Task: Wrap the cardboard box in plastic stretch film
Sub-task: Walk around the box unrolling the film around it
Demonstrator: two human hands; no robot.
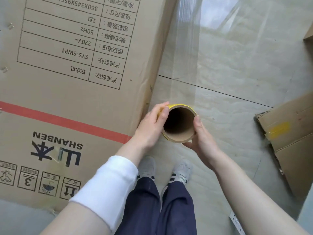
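A tall brown cardboard box (pixel 71 92) with black printing and a red stripe fills the left of the head view. Beside its right edge I hold a stretch film roll (pixel 179 134) upright, looking down into its dark cardboard core with a yellow rim. My left hand (pixel 150 128) grips the roll's left side, thumb on the rim. My right hand (pixel 201 139) grips its right side, thumb on the rim. A sheet of clear film (pixel 188 48) runs from the roll away along the box's right side.
Flattened cardboard (pixel 291 138) with a yellow tape patch lies on the floor at the right. Another cardboard corner (pixel 309 38) shows at the far right edge. My feet in pale shoes (pixel 164 170) stand on the tiled floor just below the roll.
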